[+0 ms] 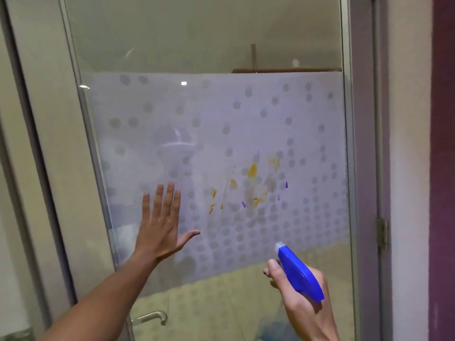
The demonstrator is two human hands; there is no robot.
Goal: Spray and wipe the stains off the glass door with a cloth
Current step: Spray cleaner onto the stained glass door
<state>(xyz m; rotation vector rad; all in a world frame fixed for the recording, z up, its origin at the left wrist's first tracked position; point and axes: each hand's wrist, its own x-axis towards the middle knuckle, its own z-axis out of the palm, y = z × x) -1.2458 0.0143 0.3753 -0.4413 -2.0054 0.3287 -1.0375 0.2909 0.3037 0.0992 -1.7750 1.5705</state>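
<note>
The glass door [172, 45] fills the view, with a frosted dotted band across its middle. Yellow-orange and small purple stains [251, 183] are smeared on the band, right of centre. My left hand [161, 225] is flat against the glass with fingers spread, to the left of the stains and holding nothing. My right hand [299, 294] grips a blue spray bottle [299, 271] at lower right, its white nozzle pointing up-left toward the stains, a short way off the glass. No cloth is visible.
A metal door handle [154, 317] sits low on the door's left edge. The metal door frame [347, 119] and a hinge [381, 235] run down the right, beside a purple wall [443, 168]. A blurred sink shape shows through the glass.
</note>
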